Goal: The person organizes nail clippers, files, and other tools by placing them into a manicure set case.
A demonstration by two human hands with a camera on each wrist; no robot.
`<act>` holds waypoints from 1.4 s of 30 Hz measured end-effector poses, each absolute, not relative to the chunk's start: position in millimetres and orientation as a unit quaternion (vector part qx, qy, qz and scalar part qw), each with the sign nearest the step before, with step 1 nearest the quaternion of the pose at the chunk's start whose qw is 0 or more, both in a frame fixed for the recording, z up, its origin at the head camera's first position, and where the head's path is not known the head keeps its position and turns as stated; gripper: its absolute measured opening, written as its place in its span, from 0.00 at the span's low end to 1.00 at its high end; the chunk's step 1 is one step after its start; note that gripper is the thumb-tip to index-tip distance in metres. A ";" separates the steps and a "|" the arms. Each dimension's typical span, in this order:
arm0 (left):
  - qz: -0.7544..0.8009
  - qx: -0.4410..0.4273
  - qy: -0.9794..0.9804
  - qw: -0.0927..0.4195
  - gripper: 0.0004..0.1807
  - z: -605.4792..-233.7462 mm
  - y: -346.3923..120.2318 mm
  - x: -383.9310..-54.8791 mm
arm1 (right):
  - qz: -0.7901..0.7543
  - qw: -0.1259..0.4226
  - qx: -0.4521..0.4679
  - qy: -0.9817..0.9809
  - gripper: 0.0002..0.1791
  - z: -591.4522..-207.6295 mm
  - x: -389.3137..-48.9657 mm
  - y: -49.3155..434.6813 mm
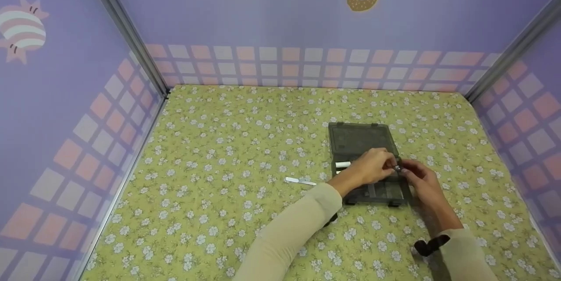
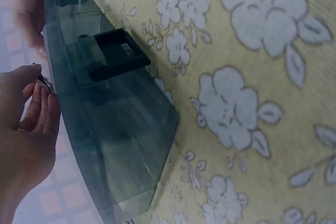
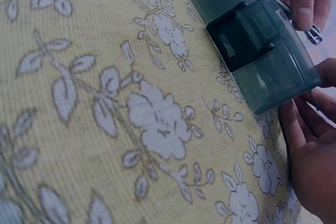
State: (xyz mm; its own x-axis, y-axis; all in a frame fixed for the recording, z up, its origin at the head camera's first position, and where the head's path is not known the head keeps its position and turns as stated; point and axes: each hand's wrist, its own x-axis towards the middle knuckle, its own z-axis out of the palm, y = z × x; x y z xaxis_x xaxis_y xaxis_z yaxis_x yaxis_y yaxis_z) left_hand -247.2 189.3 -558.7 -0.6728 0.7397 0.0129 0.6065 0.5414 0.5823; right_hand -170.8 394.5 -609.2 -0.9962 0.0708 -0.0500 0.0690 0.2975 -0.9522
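Observation:
A dark translucent plastic case lies open, its lid folded back. My left hand reaches over the case and pinches a small shiny metal piece between thumb and fingers. Close up, this silver piece looks slim and elongated, near the case's rim; its kind cannot be made out. At the right end of the case, my right hand grips the edge. In the right wrist view, its thumb rests on the rim and its fingers curl below. White items lie in the case's left compartments, partly hidden by my left hand.
A slim white stick-like tool lies on the flowered tablecloth left of the case. Two black latches jut from the case's front side. Purple patterned panels enclose the table at the back and sides.

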 end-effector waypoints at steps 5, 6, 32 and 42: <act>0.287 0.391 0.867 0.117 0.09 -563.2 191.0 -247.2 | 0.592 0.002 -0.046 -0.805 0.27 -606.9 -169.8 394.4; 0.291 0.393 0.865 0.115 0.09 -563.8 190.9 -247.4 | 0.596 0.002 -0.048 -0.802 0.27 -606.6 -169.8 394.1; 0.354 0.421 0.829 0.105 0.17 -522.7 90.9 -261.8 | 0.603 0.006 -0.051 -0.796 0.25 -612.9 -172.6 394.3; 0.328 0.412 0.839 0.132 0.18 -536.8 30.3 -265.6 | 0.615 0.008 -0.046 -0.787 0.26 -610.3 -171.1 391.8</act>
